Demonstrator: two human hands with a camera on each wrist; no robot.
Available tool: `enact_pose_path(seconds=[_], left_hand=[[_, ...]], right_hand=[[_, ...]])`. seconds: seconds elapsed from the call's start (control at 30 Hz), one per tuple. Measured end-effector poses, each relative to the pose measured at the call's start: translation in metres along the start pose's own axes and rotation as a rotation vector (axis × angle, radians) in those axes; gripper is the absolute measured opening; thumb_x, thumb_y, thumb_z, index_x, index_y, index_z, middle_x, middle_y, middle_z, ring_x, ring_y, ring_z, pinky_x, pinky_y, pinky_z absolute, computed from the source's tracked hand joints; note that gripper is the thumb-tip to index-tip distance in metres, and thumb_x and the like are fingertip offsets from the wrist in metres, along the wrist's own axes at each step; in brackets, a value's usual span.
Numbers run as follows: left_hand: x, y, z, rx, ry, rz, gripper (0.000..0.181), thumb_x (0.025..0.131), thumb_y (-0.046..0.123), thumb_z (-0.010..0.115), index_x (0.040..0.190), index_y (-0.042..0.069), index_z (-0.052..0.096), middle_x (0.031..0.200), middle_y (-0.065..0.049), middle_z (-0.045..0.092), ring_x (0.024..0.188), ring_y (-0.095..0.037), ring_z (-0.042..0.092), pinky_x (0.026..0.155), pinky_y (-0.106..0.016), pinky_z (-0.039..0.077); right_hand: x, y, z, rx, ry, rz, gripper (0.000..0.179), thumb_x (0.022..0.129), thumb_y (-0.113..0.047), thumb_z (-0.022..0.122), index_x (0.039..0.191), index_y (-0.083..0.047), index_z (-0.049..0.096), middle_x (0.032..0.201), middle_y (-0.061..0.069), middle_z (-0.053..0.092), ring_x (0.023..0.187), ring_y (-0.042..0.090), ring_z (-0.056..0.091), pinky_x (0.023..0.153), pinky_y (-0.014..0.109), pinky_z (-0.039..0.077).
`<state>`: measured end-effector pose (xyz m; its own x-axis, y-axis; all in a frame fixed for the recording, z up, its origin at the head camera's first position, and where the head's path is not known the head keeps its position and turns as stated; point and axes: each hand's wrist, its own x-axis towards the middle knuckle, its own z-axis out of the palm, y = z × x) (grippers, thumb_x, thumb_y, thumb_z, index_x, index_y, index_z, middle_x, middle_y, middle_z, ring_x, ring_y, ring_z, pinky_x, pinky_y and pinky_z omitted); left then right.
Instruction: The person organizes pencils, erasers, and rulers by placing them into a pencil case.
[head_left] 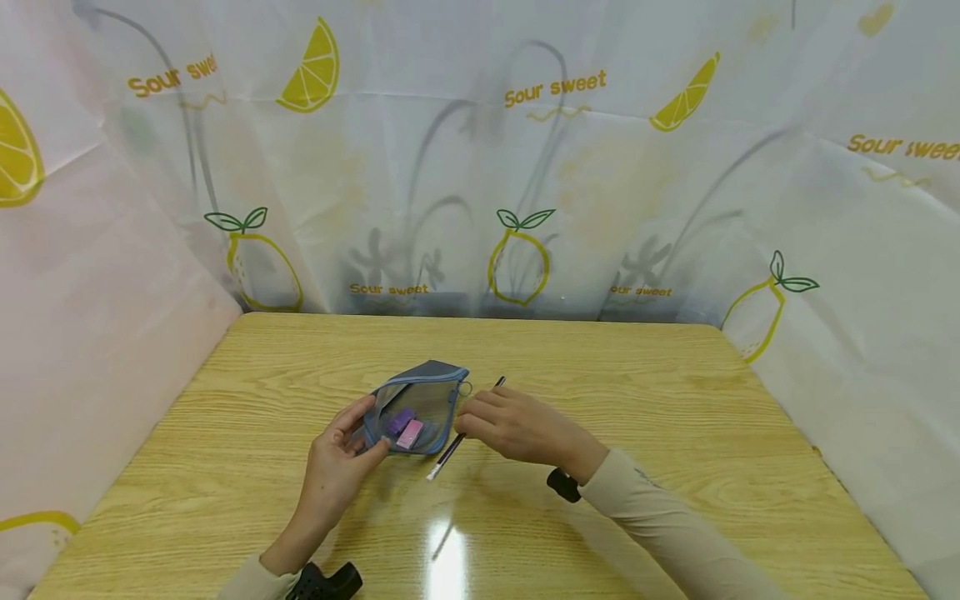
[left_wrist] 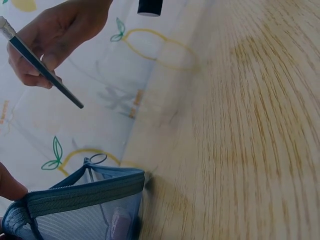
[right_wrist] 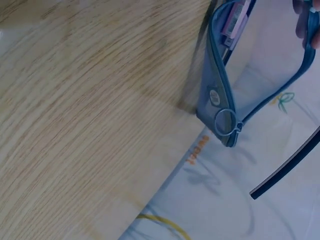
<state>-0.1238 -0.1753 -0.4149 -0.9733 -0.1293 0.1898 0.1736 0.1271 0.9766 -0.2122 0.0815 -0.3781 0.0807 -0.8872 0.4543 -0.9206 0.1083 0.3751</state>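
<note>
My left hand (head_left: 337, 467) grips the left end of a blue mesh zipper pouch (head_left: 442, 408), which stands with its mouth open. Through the mesh show a purple block (head_left: 402, 419) and a pink block (head_left: 410, 434), which look like erasers. A dark pencil (head_left: 450, 450) with a white eraser end is pinched in my right hand (head_left: 517, 425), just right of the pouch and apart from it. In the left wrist view the pencil (left_wrist: 45, 70) slants above the pouch (left_wrist: 85, 200). The right wrist view shows the pouch's zipper ring (right_wrist: 226, 122) and the pencil's plain end (right_wrist: 285, 165).
Both hands work over a wooden table (head_left: 637, 400). A white curtain (head_left: 450, 167) printed with lemons hangs behind the table's far edge and along its sides. Black wrist cameras are strapped on, one near the left sleeve (head_left: 255, 579) and one near the right sleeve (head_left: 637, 492).
</note>
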Motion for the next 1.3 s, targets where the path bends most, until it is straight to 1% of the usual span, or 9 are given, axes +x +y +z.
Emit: enact_pose_path(seconds=[0.2, 0.4, 0.47, 0.6, 0.7, 0.83, 1.0, 1.13, 1.3], left_hand=[[0.000, 0.000, 0.000, 0.013, 0.009, 0.003, 0.059, 0.084, -0.014, 0.065, 0.139, -0.006, 0.047, 0.144, -0.019, 0.040, 0.128, -0.033, 0.043, 0.088, -0.013, 0.045], [-0.001, -0.001, 0.001, 0.049, 0.021, 0.027, 0.059, 0.083, -0.014, 0.066, 0.138, -0.007, 0.047, 0.143, -0.020, 0.041, 0.128, -0.033, 0.043, 0.090, -0.010, 0.042], [-0.001, -0.002, 0.001, 0.049, 0.020, 0.034, 0.060, 0.083, -0.014, 0.066, 0.139, -0.007, 0.047, 0.143, -0.020, 0.041, 0.128, -0.034, 0.043, 0.091, -0.009, 0.041], [-0.001, -0.002, 0.001, 0.038, 0.018, 0.044, 0.060, 0.082, -0.015, 0.066, 0.139, -0.008, 0.046, 0.144, -0.020, 0.040, 0.129, -0.036, 0.041, 0.093, -0.009, 0.038], [-0.001, -0.002, 0.001, 0.043, 0.018, 0.047, 0.060, 0.082, -0.015, 0.065, 0.139, -0.008, 0.046, 0.144, -0.021, 0.040, 0.129, -0.036, 0.041, 0.094, -0.009, 0.037], [-0.001, -0.002, 0.001, 0.055, 0.019, 0.041, 0.060, 0.083, -0.015, 0.066, 0.139, -0.008, 0.046, 0.144, -0.022, 0.040, 0.130, -0.037, 0.041, 0.093, -0.009, 0.038], [-0.002, -0.002, 0.000, 0.064, 0.016, 0.028, 0.059, 0.083, -0.014, 0.066, 0.139, -0.007, 0.046, 0.144, -0.021, 0.041, 0.128, -0.037, 0.043, 0.093, -0.011, 0.040], [-0.002, -0.003, 0.000, 0.056, 0.011, 0.027, 0.059, 0.083, -0.015, 0.065, 0.139, -0.007, 0.047, 0.144, -0.020, 0.041, 0.127, -0.037, 0.044, 0.093, -0.014, 0.043], [-0.002, -0.002, 0.000, 0.040, 0.009, 0.022, 0.058, 0.083, -0.016, 0.064, 0.138, -0.007, 0.047, 0.144, -0.021, 0.041, 0.127, -0.037, 0.045, 0.091, -0.015, 0.044]], right_hand=[[0.007, -0.002, 0.003, 0.024, -0.001, -0.018, 0.018, 0.105, -0.016, 0.040, 0.107, -0.009, 0.057, 0.105, -0.001, 0.059, 0.095, 0.013, 0.055, 0.077, 0.025, 0.047], [0.014, -0.005, 0.009, 0.049, 0.014, -0.020, 0.013, 0.102, -0.016, 0.049, 0.108, -0.010, 0.058, 0.106, -0.001, 0.060, 0.095, 0.012, 0.055, 0.076, 0.024, 0.047], [0.017, -0.006, 0.011, 0.063, 0.016, -0.018, 0.011, 0.100, -0.017, 0.052, 0.107, -0.010, 0.058, 0.106, -0.002, 0.060, 0.095, 0.012, 0.055, 0.075, 0.023, 0.046], [0.021, -0.008, 0.015, 0.090, 0.012, -0.023, 0.011, 0.098, -0.016, 0.056, 0.107, -0.010, 0.058, 0.107, -0.002, 0.060, 0.096, 0.012, 0.056, 0.078, 0.022, 0.047], [0.023, -0.010, 0.017, 0.095, 0.004, -0.033, 0.012, 0.101, -0.015, 0.051, 0.109, -0.009, 0.058, 0.108, 0.000, 0.061, 0.099, 0.012, 0.057, 0.083, 0.022, 0.047], [0.025, -0.011, 0.022, 0.077, -0.011, -0.041, 0.016, 0.104, -0.015, 0.043, 0.110, -0.009, 0.057, 0.109, 0.000, 0.060, 0.100, 0.012, 0.056, 0.082, 0.022, 0.047], [0.026, -0.011, 0.027, 0.072, -0.009, -0.037, 0.017, 0.104, -0.013, 0.042, 0.111, -0.009, 0.057, 0.109, 0.000, 0.061, 0.099, 0.012, 0.056, 0.080, 0.022, 0.047], [0.027, -0.010, 0.031, 0.075, -0.001, -0.040, 0.019, 0.106, -0.011, 0.039, 0.111, -0.007, 0.057, 0.109, 0.001, 0.061, 0.100, 0.013, 0.056, 0.080, 0.023, 0.047], [0.027, -0.007, 0.035, 0.055, -0.001, -0.045, 0.019, 0.105, -0.010, 0.041, 0.112, -0.005, 0.058, 0.110, 0.002, 0.061, 0.100, 0.014, 0.057, 0.085, 0.023, 0.047]])
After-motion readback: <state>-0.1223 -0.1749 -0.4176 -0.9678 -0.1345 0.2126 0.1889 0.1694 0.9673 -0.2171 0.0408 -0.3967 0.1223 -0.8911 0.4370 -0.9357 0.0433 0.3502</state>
